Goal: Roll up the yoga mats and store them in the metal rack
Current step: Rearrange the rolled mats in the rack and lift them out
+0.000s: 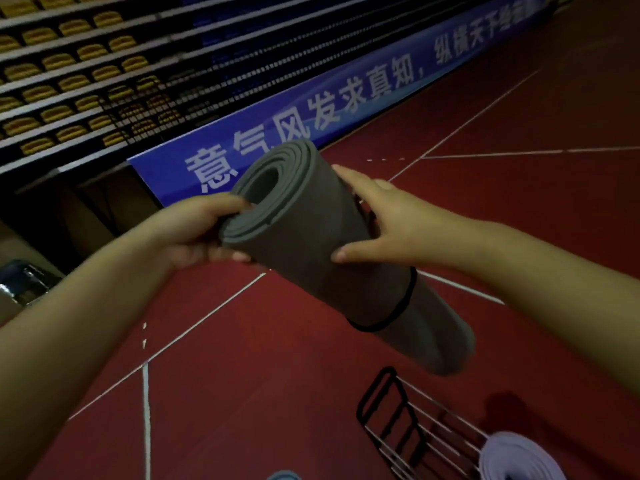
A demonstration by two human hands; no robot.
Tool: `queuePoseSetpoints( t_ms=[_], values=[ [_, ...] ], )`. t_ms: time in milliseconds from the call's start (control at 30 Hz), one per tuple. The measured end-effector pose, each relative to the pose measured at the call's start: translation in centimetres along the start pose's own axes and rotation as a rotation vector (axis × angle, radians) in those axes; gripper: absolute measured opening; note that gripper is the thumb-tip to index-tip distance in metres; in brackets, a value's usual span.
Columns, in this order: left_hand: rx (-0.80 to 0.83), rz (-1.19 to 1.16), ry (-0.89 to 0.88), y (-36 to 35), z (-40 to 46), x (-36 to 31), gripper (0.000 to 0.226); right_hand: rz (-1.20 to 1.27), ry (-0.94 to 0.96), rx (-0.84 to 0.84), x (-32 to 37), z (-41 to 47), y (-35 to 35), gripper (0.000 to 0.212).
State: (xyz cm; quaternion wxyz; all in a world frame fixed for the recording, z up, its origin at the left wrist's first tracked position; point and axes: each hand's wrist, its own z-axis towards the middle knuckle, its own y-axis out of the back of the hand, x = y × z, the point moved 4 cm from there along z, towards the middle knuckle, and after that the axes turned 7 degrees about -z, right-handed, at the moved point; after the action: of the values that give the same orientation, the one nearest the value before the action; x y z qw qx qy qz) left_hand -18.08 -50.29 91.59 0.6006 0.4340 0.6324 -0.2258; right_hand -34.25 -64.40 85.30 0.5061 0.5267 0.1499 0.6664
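A rolled grey yoga mat (311,244) is held in the air above a red floor (242,393), ready for storing.

The mat's near end is gripped by the left hand (194,233), fingers curled over the open spiral, seemingly to stop the layers from springing loose. The roll's side is steadied by the right hand (384,223), thumb and fingers spread wide around it; a black strap (398,313) is seen below that hand, binding the roll. Below the right forearm, the metal rack (398,424) is seen, a pale lilac mat (516,459) already lodged in it.
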Motion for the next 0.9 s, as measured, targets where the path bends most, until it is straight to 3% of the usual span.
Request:
queuePoseSetpoints(
  t_ms=[133,233,333,567,900],
  values=[
    [0.071,0.026,0.061,-1.3,-0.7,1.3,0.011,0.016,0.014,0.006,-1.1,-1.6,-1.2,0.105],
    [0.221,0.047,0.089,-1.7,-0.3,3.0,0.052,0.038,-0.008,0.016,-2.2,-2.4,-3.1,0.106],
    [0.265,0.065,0.122,-1.8,0.6,4.8,0.073,0.075,-0.033,0.029,-3.6,-2.9,-5.1,0.109],
    [0.154,0.12,0.184,-3.1,2.6,8.0,0.047,0.178,-0.089,0.026,-6.9,-3.9,-9.4,0.113],
    [0.1,0.135,0.261,-3.5,4.3,11.6,0.037,0.243,-0.141,0.047,-9.8,-4.6,-12.0,0.109]
  ],
)
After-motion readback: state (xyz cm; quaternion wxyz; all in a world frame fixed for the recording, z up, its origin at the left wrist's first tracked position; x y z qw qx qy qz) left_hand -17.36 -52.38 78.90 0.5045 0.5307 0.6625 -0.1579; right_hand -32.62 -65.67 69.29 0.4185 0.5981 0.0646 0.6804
